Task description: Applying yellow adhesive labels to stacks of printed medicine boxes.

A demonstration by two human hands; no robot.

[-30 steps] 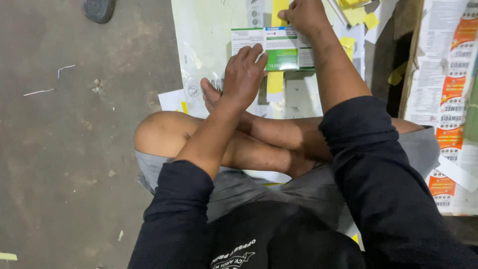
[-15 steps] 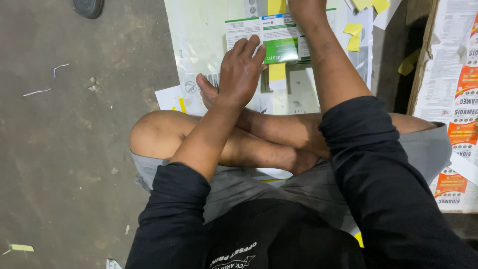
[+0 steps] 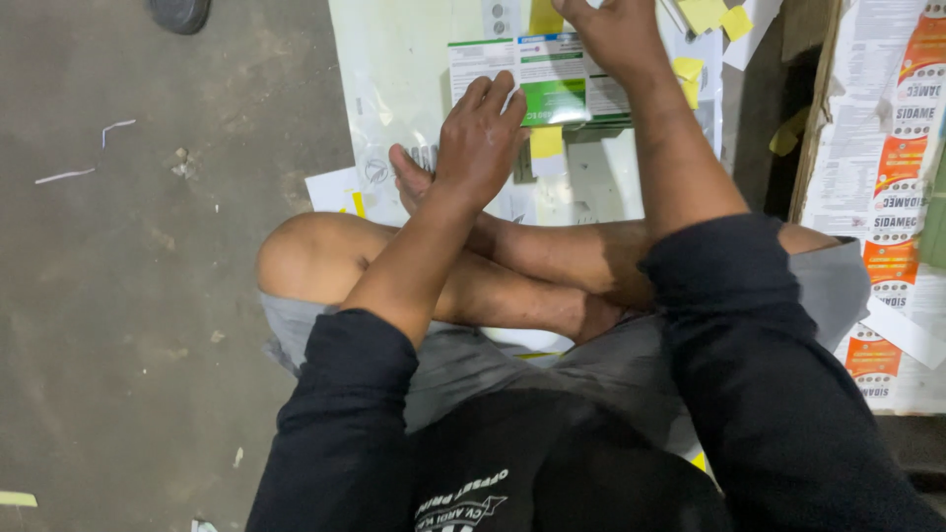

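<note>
Flat green-and-white cartons [image 3: 537, 84] sit stacked on the pale sheet [image 3: 394, 69] by the bare foot; left hand [image 3: 480, 138] lies spread on top, right hand [image 3: 616, 34] presses the far edge. Probably best to square the edges with flat palms, no pinching.

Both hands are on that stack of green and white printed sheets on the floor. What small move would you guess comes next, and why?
Probably squaring the stack. The left hand presses flat on the near edge of the green and white sheets, the right hand grips the far side, and the sheet edges look slightly uneven.
</note>
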